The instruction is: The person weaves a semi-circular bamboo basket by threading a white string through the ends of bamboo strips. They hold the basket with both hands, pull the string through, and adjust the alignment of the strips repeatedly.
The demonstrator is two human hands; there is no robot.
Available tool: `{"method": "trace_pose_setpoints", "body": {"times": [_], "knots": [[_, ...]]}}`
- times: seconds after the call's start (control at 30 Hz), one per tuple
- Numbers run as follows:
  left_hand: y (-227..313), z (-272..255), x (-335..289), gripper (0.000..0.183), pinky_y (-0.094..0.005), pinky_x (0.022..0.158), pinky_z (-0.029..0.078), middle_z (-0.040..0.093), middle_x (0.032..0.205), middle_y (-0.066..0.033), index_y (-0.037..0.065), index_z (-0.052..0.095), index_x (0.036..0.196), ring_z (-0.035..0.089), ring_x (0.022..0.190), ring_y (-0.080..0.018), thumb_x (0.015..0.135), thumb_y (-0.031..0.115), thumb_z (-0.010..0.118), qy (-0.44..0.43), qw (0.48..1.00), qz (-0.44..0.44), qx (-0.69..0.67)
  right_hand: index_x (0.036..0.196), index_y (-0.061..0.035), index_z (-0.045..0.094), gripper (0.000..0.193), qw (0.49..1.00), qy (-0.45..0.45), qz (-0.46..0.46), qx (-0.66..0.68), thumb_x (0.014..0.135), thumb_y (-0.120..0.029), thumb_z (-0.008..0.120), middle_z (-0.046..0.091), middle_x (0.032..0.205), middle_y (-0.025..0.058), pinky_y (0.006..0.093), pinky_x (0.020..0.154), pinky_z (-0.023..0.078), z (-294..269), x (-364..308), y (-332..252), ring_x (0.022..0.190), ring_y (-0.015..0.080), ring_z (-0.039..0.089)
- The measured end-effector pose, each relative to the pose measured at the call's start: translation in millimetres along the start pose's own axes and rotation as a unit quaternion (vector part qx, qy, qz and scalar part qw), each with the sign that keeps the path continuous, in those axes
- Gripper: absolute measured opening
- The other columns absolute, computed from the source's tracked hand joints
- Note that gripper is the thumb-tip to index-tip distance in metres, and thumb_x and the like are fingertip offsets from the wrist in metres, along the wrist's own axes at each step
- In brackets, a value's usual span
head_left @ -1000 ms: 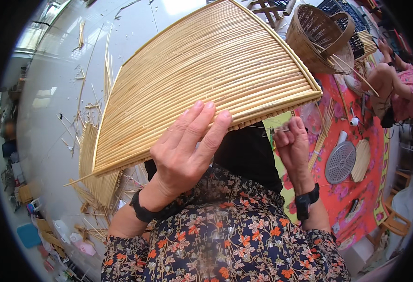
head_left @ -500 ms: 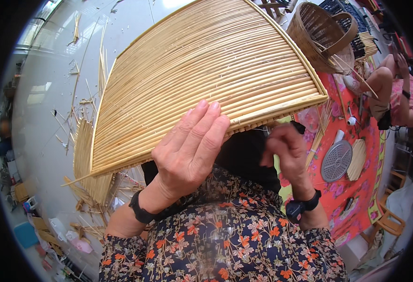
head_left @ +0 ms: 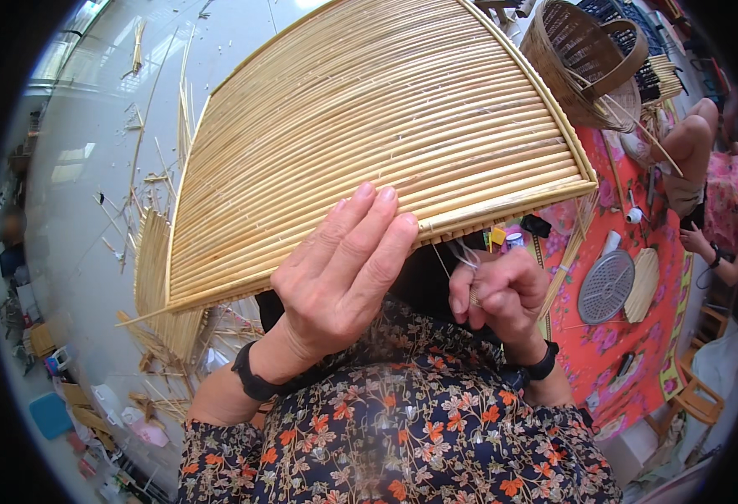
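A large panel of straw-coloured stalks laid side by side [head_left: 369,109], with a stalk border round its edges, tilts across the middle of the view. My left hand [head_left: 335,260] grips its near edge, fingers flat on top and the thumb hidden beneath. Just below that edge, to the right, my right hand [head_left: 507,294] is closed with bent fingers on a pale thread [head_left: 464,254]. The thread runs up to the panel's border beside my left fingertips. Whether a needle is in the right hand I cannot make out.
A woven basket [head_left: 579,63] stands at the far right. On a red floral cloth [head_left: 604,361] lie a grey perforated disc [head_left: 606,288] and a small stalk mat [head_left: 642,286]. Another person [head_left: 705,168] sits beyond. Loose stalks [head_left: 163,290] litter the floor at left.
My right hand has come slightly nearer and its fingers have closed, with the thread now showing. The panel has shifted slightly right. The other person's arm has lowered.
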State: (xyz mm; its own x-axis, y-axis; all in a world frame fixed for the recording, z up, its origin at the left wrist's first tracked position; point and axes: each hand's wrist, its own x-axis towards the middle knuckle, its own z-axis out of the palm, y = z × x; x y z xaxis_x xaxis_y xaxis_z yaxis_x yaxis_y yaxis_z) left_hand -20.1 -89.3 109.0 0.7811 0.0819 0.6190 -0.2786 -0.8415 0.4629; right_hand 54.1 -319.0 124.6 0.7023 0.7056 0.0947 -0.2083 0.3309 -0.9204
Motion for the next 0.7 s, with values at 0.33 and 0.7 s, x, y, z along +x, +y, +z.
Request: {"method": "trace_pose_setpoints", "body": {"times": [0.33,0.7], "knots": [[1.0,-2.1,6.8,0.028,-0.0446,0.098,0.067,0.082,0.122,-0.018,0.0,0.079,0.123,0.08,0.117,-0.0357,0.096,0.008,0.079,-0.015,1.0,0.012,0.022,0.109,-0.0014,0.061,0.009,0.997,0.012,-0.011,-0.078,0.111,-0.008,0.066,0.061,0.086,0.0079,0.0298,0.065,0.046,-11.3,-5.4,28.0,0.073,0.0146,0.057],[-2.2,-13.5,18.1,0.044,-0.0521,0.108,0.061,0.079,0.129,-0.0179,0.001,0.077,0.13,0.076,0.126,-0.0379,0.091,0.016,0.088,-0.062,0.997,0.011,0.032,0.112,-0.0027,0.059,0.016,0.993,0.026,0.052,0.103,0.115,-0.018,0.063,0.062,0.08,0.009,0.026,0.055,0.04,-17.6,4.8,12.9,0.06,0.009,0.046]]}}
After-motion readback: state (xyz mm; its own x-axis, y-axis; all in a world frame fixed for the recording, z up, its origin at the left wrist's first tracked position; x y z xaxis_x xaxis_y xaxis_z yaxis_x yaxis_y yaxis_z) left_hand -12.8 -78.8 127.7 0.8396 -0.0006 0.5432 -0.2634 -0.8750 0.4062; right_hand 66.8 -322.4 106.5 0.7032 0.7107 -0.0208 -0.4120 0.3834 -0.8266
